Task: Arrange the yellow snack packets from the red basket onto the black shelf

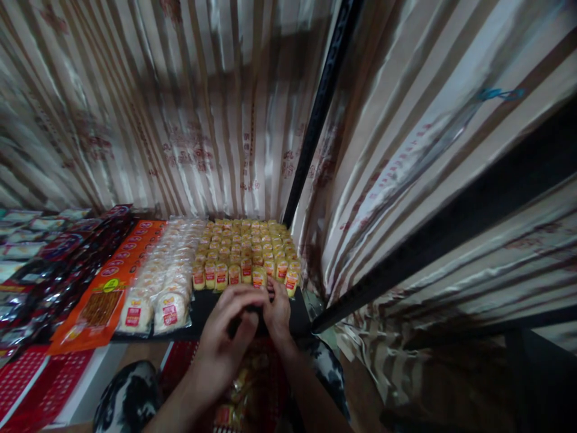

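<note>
My left hand (228,337) and my right hand (277,310) meet at the front edge of a dark shelf (205,307), fingers curled together around something small that I cannot make out. Just beyond them stand rows of small yellow snack packets (246,249) with red labels. To their left lie pale round packets (164,282) with red labels, then a flat orange packet (106,294). Below my hands a bag of more yellow packets (243,391) rests between my knees.
Dark red and black snack packs (49,270) fill the shelf's left side. Striped plastic sheeting (189,120) hangs behind and to the right. A black shelf post (320,108) rises at the back corner and a black rail (433,240) slants on the right.
</note>
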Demonstrator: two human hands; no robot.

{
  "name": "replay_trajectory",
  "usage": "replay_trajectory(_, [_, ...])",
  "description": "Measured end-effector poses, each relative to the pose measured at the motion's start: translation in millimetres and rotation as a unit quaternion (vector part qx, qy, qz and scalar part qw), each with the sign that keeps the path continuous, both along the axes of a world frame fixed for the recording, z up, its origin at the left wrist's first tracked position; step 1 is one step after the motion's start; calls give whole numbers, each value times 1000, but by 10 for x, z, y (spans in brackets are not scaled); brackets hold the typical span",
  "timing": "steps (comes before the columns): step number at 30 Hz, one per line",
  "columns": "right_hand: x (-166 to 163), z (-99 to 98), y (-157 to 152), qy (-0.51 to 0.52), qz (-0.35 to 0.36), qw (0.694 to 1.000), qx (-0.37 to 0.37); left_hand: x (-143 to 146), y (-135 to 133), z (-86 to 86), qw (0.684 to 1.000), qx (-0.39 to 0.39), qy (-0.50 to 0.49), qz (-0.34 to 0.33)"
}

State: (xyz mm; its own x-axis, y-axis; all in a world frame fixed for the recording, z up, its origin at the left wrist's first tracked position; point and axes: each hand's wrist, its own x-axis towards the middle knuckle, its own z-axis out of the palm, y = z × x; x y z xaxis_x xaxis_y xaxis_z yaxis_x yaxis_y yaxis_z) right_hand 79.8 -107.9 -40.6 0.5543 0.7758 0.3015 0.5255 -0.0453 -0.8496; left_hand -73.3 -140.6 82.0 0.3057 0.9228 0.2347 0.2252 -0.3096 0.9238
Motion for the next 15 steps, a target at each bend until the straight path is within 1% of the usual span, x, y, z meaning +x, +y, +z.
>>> replay_trajectory(1, [-1, -12, 12, -1, 4, 1000, 0, 115, 132, -134, 1000, -17, 19, 10])
replay_trajectory(4, [1, -68, 51, -13, 10, 1000, 2, 352, 423, -637, 994, -49, 85, 38])
replay_trajectory(6, [4, -112, 70, -27, 13, 1000, 2, 433, 513, -922, 992, -44, 115, 25])
replay_trajectory(7, [5, -133, 74, -34, 14, 999, -1, 459, 533, -1023, 991, -47, 125, 18])
replay_trajectory(8, [6, -151, 75, -42, 16, 999, -3, 479, 540, -1094, 990, -49, 134, 13])
replay_trajectory(10, [9, -177, 61, -71, 20, 997, -5, 505, 540, -1168, 987, -49, 153, 6])
replay_trajectory(15, [40, -166, -13, -201, 9, 980, 8, 551, 534, -1227, 981, -7, 194, 5])
